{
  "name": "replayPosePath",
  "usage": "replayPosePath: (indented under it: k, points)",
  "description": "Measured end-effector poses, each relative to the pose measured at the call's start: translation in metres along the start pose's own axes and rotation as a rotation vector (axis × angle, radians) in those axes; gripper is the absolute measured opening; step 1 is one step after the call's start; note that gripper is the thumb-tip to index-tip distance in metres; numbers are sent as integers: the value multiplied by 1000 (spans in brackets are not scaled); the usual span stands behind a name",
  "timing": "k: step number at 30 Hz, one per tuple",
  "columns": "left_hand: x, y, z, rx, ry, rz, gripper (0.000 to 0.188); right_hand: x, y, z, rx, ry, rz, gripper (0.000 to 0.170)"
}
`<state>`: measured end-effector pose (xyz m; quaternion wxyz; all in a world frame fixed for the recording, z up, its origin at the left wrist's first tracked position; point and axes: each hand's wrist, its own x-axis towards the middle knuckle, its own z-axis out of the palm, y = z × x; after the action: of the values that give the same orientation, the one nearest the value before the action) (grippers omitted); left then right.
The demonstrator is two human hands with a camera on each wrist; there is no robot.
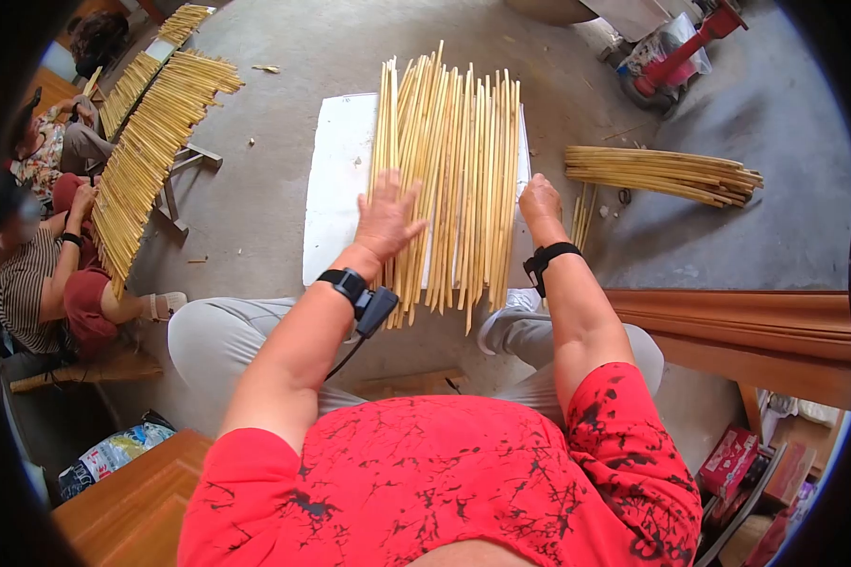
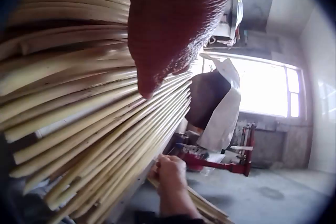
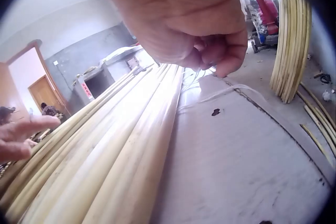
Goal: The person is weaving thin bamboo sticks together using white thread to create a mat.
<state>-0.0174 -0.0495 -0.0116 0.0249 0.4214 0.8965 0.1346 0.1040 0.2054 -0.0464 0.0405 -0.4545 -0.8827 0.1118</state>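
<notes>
A layer of long, peeled yellow plant stalks [image 1: 454, 180] lies side by side on a white board [image 1: 336, 189] in front of me. My left hand [image 1: 384, 219] is over the left part of this layer with its fingers spread, and no stalk is gripped. At the right edge of the board my right hand [image 1: 541, 200] is curled, thumb against fingers. A thin whitish string [image 3: 231, 88] runs from beside the stalks across the board under that hand, and the curled fingertips [image 3: 212, 53] pinch it near its loops.
A thick bundle of stalks [image 1: 662, 175] lies on the floor to the right, near a red metal stand [image 1: 681, 66]. At left, seated people work along a long stalk mat [image 1: 156, 142] on a trestle [image 1: 175, 194]. A wooden panel [image 1: 728, 326] borders the right side.
</notes>
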Motion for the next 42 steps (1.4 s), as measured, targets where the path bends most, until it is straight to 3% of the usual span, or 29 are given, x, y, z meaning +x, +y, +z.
replayPosePath:
  k: [1, 2, 8, 10, 12, 14, 16, 19, 21, 22, 24, 25, 26, 29, 30, 32, 33, 34, 36, 37, 42]
  points:
    - [-1, 2, 0, 87, -175, 127, 62, 1, -1, 1, 10, -5, -9, 21]
    - [-3, -1, 2, 89, -173, 124, 62, 3, 0, 2, 16, -11, -14, 21]
    - [-14, -37, -1, -115, -60, 91, 56, 10, 7, 14, 14, 44, -47, 21]
    - [-16, -46, -2, -123, 67, 136, 54, 10, 8, 14, 17, 55, -39, 22]
    - [-18, -47, -8, -92, 141, 56, 56, 13, 9, 18, 26, 66, -36, 22]
    - [-16, -47, -15, -163, -17, -123, 58, 13, 8, 18, 18, 67, -34, 22]
    - [-16, -49, -10, -152, 63, -86, 57, 12, 9, 15, 3, 52, -38, 20]
    - [-9, -57, -5, -230, 73, -176, 53, 12, 10, 14, -20, 29, 3, 20]
    - [-6, -70, -3, -495, 111, -345, 48, 13, 12, 12, -26, 22, 52, 21]
    - [-8, -77, -2, -496, 108, -346, 48, 14, 13, 10, -41, 17, 45, 21]
    - [-15, -90, 3, -870, 76, -601, 44, 14, 17, 10, -55, 11, 37, 21]
    - [-27, -103, 35, -1126, 179, -624, 40, 16, 15, 14, -38, 40, 41, 21]
    - [-34, -96, 32, -1115, 186, -620, 32, 16, 15, 17, -24, 66, 47, 21]
    - [-38, -79, 9, -1011, -51, -812, 31, 20, 19, 19, 5, 95, 101, 22]
    - [-38, -82, 13, -1009, -50, -817, 31, 21, 20, 21, 6, 92, 99, 22]
    - [-30, -90, 23, -561, 341, -699, 46, 26, 23, 24, 34, 128, 73, 21]
    - [-22, -70, 8, -400, 432, -512, 66, 26, 25, 26, 33, 126, 70, 21]
    - [-18, -61, 3, -400, 432, -513, 66, 26, 27, 27, 41, 131, 74, 21]
    - [-13, -54, -3, -239, 182, -400, 84, 25, 22, 25, 52, 135, 68, 20]
    - [-11, -53, -7, -277, 145, -418, 87, 22, 23, 23, 48, 132, 76, 20]
    - [2, -73, 6, -179, 53, -507, 76, 23, 24, 21, 46, 131, 43, 20]
